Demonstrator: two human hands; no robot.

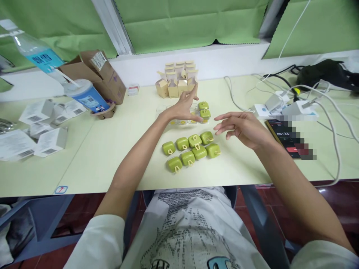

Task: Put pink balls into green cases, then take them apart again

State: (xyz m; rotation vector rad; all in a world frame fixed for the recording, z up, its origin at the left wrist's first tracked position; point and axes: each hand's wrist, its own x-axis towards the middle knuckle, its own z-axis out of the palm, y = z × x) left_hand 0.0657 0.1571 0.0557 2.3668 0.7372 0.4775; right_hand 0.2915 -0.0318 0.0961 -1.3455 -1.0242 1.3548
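Note:
My left hand [185, 106] reaches over a clear plastic tray [161, 111], fingers spread and thumb near its right end. Two small green cases [205, 113] with yellowish loops sit at that end of the tray. Yellow spots show in the tray's other compartments, partly hidden under my hand. To the right, my right hand [238, 127] hovers over the table with its fingers apart and nothing between them. In front of the tray, several more green cases [188, 158] lie in two rows, each with a pale loop.
Behind the tray stand several open small cardboard boxes [173, 89]. A power strip [260, 111] with chargers and cables, and a phone [283, 136], lie at right. At left are white boxes [52, 141], a blue cup [89, 98], a bottle [39, 52] and a brown carton [112, 80].

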